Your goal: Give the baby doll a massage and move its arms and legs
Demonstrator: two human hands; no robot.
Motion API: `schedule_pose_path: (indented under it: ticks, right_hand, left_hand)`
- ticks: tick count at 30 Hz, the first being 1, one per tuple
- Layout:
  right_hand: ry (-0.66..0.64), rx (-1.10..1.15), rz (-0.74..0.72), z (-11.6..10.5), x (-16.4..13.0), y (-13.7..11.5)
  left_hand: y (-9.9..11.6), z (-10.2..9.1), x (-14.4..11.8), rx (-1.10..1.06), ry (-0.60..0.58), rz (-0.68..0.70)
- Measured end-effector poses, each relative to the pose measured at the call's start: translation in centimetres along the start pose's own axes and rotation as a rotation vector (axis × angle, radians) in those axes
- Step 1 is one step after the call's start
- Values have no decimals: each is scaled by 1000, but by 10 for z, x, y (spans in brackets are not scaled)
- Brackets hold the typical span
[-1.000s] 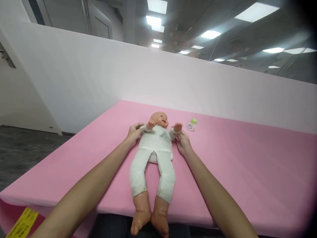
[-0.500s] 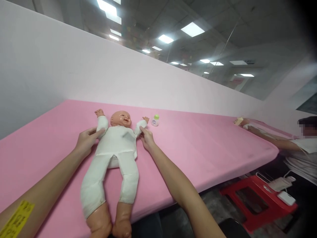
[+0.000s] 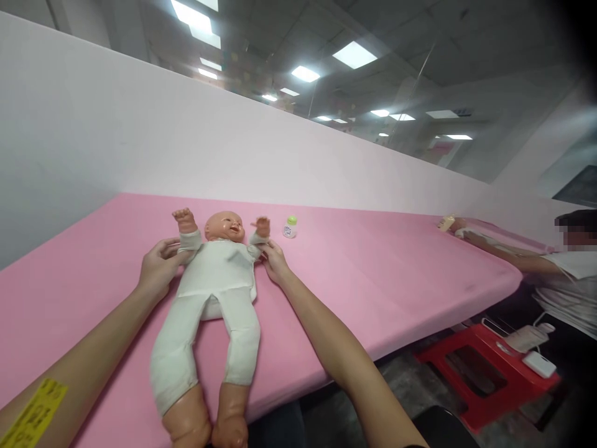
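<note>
A baby doll in a white bodysuit lies on its back on the pink table, head towards the wall, bare feet over the near edge. My left hand grips the doll's arm on the left side at the sleeve. My right hand holds the other arm at the sleeve. Both doll arms point up. A small white bottle with a green cap stands just right of the doll's raised hand.
A white partition wall runs along the table's far edge. At the far right another person reaches onto the table near a small object. A red stool with white devices stands on the floor below.
The doll's arms, spread out flat half a second ago, are now lifted upright by my hands. The view swung right from one second ago, bringing the other person and red stool into sight.
</note>
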State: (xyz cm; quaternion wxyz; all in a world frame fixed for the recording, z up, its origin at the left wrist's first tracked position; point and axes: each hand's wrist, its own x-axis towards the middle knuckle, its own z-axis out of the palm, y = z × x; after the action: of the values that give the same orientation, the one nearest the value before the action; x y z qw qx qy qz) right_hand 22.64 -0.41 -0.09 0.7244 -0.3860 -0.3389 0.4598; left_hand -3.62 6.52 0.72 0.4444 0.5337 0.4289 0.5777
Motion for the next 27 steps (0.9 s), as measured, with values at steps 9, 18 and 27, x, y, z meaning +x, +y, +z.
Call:
schedule_pose_path:
  ticks: [9,18,27]
  right_hand:
    - [90,35,26,-4,2,12]
    - [-24,-25,16,-6,-11,6]
    - [16,-28,10,-8,-9,12]
  left_hand:
    - [-6,-1,-9,64,-10,73]
    - [4,1,-20,-60,-31,83]
    - [-3,0,-17,-120,-35,48]
